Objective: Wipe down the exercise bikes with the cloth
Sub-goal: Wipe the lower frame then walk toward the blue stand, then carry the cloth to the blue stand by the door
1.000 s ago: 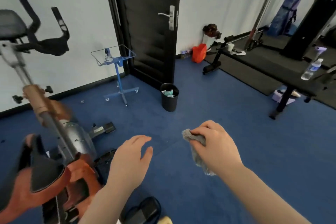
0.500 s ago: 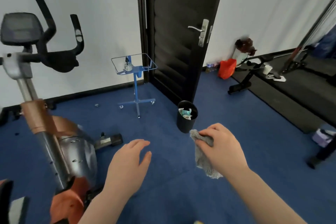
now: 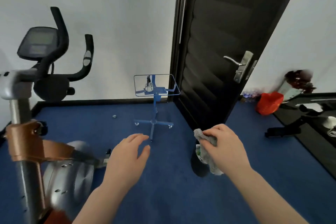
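Right hand (image 3: 225, 146) grips grey cloth (image 3: 209, 148), fingers clamped on it, held in mid-air above the blue floor (image 3: 181, 196). Left hand (image 3: 127, 160) empty, fingers relaxed and apart. Exercise bike (image 3: 36, 132) stands at left, untouched by cloth. Judged: wiping not underway here; bike surfaces remain.

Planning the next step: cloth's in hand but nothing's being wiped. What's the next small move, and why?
Probably swing the right hand, which grips the grey cloth, left toward the exercise bike. The cloth hangs over open carpet, touching nothing on the bike; the left hand is open and free.
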